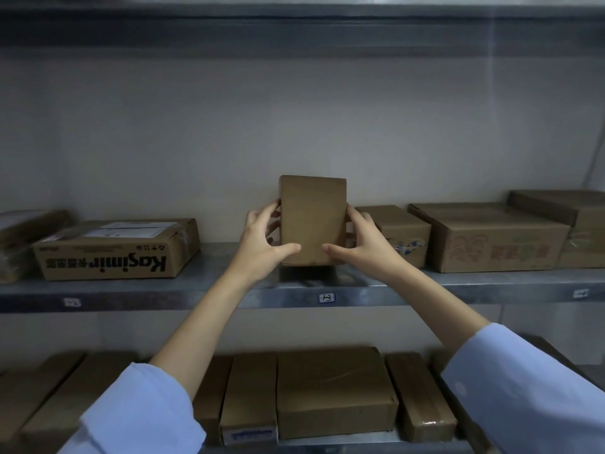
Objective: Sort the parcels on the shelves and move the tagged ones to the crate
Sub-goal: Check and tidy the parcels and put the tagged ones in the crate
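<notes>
Both grips are on the parcel [312,221]. The left grip [262,244] curls round its left edge and the right grip [363,249] round its right edge, with thumbs pressed low on the near face and the other fingers wrapped behind. The parcel stands upright on its short end at the middle of the shelf [209,283], close to the far wall. Whether its base rests on the metal or hangs just above it, I can't tell. The near face is plain brown, with no tag that I can see.

The step, as I read it, is checking this one for a tag. To do it well, the person should turn it slowly so the far face, the ends and the base each come into view, keeping both edges held so it does not slip. A small box [402,231] sits just beside it on the right, behind the right grip, so the parcel is better drawn a little nearer before turning. The Kasimir box [114,253] on the left is well apart. If a tag shows, the parcel goes to the crate, which is not in view; if none, it goes back on the shelf.
</notes>
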`<state>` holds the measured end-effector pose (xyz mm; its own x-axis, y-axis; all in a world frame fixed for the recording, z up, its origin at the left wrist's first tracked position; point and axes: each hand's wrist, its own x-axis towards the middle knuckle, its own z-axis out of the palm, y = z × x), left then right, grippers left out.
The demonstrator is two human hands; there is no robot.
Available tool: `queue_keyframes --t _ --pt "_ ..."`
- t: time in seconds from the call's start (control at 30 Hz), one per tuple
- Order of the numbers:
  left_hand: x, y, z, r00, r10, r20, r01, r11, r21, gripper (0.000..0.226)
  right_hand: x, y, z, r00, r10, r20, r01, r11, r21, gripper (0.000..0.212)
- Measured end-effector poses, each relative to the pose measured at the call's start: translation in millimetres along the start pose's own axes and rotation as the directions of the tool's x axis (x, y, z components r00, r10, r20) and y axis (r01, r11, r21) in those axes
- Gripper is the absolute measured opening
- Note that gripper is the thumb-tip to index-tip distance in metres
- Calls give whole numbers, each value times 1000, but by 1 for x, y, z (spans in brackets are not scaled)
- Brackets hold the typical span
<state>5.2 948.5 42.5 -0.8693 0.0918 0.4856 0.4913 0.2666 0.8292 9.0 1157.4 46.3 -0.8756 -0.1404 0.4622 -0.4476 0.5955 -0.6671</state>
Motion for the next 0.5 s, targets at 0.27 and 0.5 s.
queue_keyframes --t 0.27,0.5 --pt "0 3 -7 999 32 -7 -31 993 116 73 -4 1 -3 1000 -16 24 13 994 113 80" --pt "-5 0 -6 1000 14 -3 -14 1000 -5 70 -5 3 -6 1000 -3 9 2 991 132 78"
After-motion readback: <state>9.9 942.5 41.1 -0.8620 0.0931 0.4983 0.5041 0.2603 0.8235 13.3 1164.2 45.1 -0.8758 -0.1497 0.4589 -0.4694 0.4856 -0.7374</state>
